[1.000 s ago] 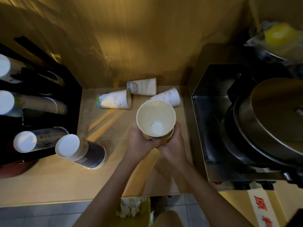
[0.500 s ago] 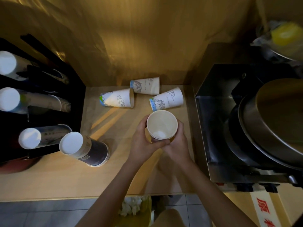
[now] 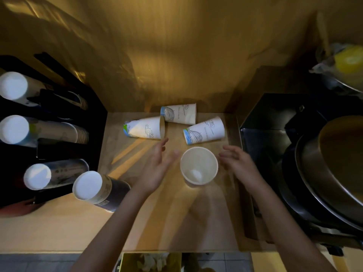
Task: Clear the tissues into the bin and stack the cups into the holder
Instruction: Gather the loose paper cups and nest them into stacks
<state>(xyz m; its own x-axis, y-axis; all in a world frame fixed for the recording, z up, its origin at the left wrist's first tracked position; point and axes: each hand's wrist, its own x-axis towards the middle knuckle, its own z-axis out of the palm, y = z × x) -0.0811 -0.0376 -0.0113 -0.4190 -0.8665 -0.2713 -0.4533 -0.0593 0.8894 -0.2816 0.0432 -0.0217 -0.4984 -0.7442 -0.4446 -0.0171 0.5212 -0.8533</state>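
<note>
An upright paper cup point(image 3: 198, 165) stands on the wooden counter point(image 3: 68, 228), mouth up. My left hand point(image 3: 157, 165) is open just left of it and my right hand point(image 3: 236, 160) is open just right of it; neither touches it. Three printed white cups lie on their sides behind: one at the left point(image 3: 144, 128), one at the back point(image 3: 179, 114), one at the right point(image 3: 204, 130). The black cup holder point(image 3: 59, 150) at the left carries several cup stacks. A separate stack point(image 3: 99, 190) leans on the counter beside it. The bin point(image 3: 151, 262) with tissues sits below the counter edge.
A black metal appliance point(image 3: 265, 138) with a large round pan point(image 3: 334, 173) fills the right side. A bagged yellow object point(image 3: 347, 59) sits at the upper right. A golden wall backs the counter.
Both hands lowered the upright cup onto the counter, let go of it and spread apart to either side.
</note>
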